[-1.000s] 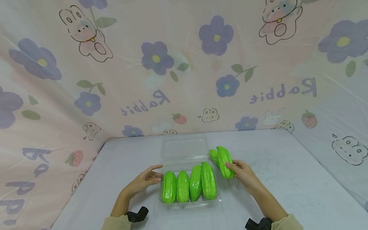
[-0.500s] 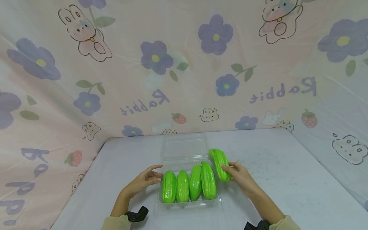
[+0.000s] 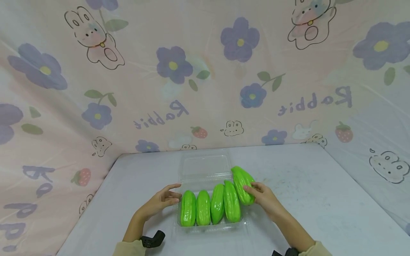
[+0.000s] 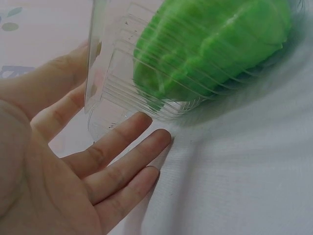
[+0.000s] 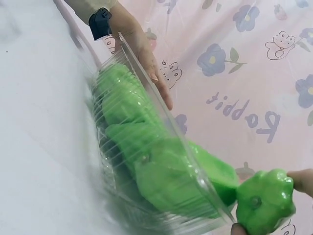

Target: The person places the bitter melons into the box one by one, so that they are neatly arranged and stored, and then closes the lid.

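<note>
The right fingers (image 3: 252,191) are carrying the held green vegetable (image 3: 240,182) left and slightly nearer, bringing it closer to the right side of the clear container (image 3: 211,228).

The tabletop (image 3: 320,199) is white and broad, its surface looking finely woven like cloth in the left wrist view. Faint grey smudges (image 3: 285,185) mark its right half, and soft shadows fall across it. Directly on it, near the middle, rests a clear plastic clamshell container (image 3: 213,227), base toward the person, its hinged lid (image 3: 205,167) folded open toward the far edge.
</note>
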Motion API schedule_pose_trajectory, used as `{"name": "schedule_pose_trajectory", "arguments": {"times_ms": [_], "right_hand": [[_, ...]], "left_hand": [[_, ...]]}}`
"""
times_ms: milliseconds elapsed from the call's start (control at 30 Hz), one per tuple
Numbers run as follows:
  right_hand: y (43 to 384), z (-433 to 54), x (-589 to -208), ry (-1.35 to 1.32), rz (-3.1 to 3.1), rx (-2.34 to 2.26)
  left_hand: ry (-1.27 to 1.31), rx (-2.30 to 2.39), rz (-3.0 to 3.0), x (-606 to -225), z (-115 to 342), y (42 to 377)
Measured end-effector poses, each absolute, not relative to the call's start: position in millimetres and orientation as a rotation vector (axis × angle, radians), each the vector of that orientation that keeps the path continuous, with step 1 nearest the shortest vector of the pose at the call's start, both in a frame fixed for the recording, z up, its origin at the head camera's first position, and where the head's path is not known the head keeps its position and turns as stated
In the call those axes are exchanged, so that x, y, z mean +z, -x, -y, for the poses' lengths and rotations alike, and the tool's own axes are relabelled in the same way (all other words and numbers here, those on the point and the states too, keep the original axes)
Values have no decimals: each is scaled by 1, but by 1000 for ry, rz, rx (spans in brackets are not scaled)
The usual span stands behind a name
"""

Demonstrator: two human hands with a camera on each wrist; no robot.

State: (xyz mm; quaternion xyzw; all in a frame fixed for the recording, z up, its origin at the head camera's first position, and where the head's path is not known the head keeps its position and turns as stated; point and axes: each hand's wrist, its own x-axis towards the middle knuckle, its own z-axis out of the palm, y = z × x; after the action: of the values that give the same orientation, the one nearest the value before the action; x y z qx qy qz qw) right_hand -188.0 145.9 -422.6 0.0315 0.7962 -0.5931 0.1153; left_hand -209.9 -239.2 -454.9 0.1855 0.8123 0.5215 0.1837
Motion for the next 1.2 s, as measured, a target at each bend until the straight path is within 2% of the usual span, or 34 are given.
{"name": "schedule_pose_trajectory", "arguments": {"times_ms": [1200], "right_hand": [[179, -120, -403, 19, -2286, -1792]], "left_hand": [[-518, 1472, -2294, -454, 239, 209]]}}
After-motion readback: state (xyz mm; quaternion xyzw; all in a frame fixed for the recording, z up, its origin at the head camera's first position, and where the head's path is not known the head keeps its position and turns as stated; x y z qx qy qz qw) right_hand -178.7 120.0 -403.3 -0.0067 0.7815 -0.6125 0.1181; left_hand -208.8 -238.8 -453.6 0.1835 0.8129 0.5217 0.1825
